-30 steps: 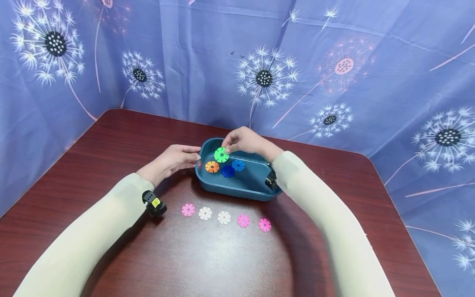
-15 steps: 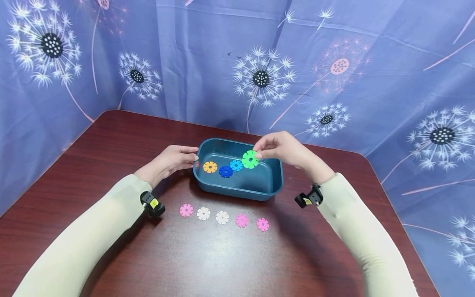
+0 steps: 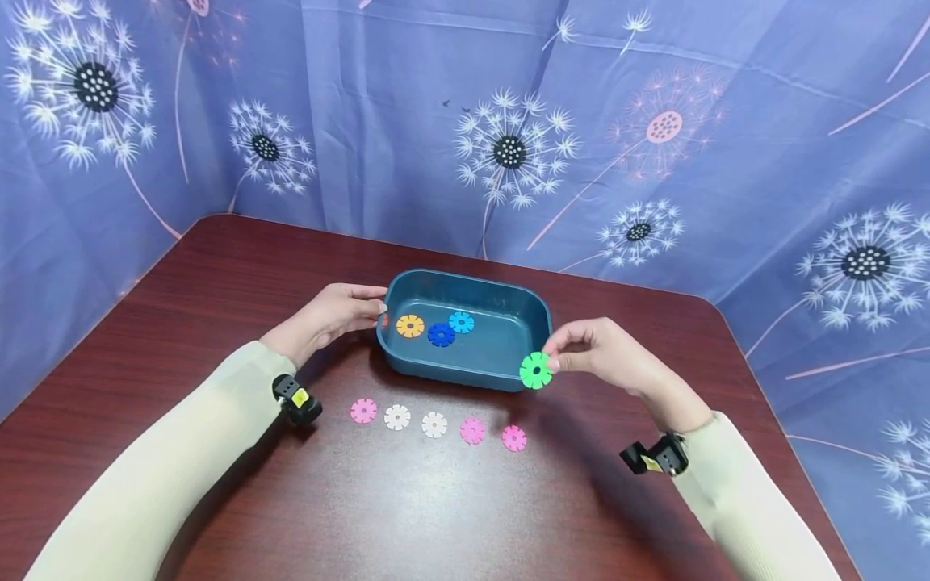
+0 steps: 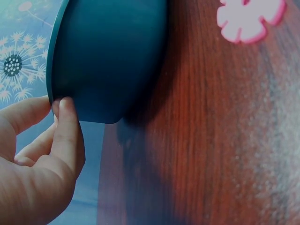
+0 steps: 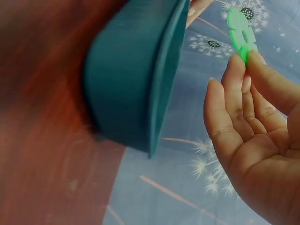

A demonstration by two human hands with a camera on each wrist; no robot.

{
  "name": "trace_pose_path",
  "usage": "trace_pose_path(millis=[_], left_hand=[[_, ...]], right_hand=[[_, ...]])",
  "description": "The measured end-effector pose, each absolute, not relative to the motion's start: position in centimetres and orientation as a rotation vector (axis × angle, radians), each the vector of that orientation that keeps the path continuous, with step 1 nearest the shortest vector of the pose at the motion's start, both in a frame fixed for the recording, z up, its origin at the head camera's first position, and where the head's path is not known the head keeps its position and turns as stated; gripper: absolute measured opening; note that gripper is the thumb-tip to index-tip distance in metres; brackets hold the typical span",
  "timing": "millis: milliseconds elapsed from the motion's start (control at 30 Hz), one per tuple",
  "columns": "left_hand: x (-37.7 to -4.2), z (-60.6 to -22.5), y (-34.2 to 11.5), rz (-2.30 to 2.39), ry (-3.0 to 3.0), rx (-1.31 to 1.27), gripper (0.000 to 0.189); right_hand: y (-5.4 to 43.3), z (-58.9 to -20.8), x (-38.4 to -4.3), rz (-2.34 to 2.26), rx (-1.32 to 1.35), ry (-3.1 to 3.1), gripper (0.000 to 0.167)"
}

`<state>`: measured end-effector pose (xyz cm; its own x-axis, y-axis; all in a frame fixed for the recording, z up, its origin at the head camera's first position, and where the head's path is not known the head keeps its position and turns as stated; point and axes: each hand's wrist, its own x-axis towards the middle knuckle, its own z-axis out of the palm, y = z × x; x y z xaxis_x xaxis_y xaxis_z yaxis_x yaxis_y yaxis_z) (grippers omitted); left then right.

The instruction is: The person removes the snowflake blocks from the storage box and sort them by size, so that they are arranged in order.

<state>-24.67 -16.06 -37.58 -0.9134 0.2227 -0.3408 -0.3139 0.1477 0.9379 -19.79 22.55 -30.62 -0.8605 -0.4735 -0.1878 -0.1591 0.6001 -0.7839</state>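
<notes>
My right hand [image 3: 606,359] pinches a bright green notched plastic disc [image 3: 536,370] between thumb and fingertips, at the near right corner of a dark teal tub [image 3: 465,376]. In the right wrist view the green disc [image 5: 241,33] stands up from the fingertips, apart from the tub wall [image 5: 126,79]. My left hand [image 3: 330,319] holds the tub's left end; in the left wrist view its fingertips [image 4: 67,105] meet at the rim and outer wall. Inside the tub lie an orange disc [image 3: 410,326], a dark blue disc [image 3: 441,335] and a light blue disc [image 3: 461,322].
In front of the tub, several notched discs form a row on the dark red-brown wooden table [image 3: 305,500]: pink [image 3: 363,411], white [image 3: 397,417], white [image 3: 434,425], pink [image 3: 472,431] and pink [image 3: 514,438]. A blue dandelion-print curtain [image 3: 407,121] hangs behind the table.
My right hand has carried the green disc from above the tub's left part rightward, then down to its near right corner. The left hand and the tub have stayed in place.
</notes>
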Motion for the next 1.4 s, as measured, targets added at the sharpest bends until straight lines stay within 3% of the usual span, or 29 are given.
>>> trace_pose_path(millis=[533,1400], left_hand=[[-24.7,-37.6,-16.1,1.793,2.053,-0.106,0.053],[-24.9,-37.7,-16.1,1.806,2.04,-0.105,0.053]], right_hand=[[26.6,-35.0,-17.3,-1.121,-0.422,2.327,0.023],[26.8,-38.3,-16.9,-1.021,-0.31,2.347,0.016]])
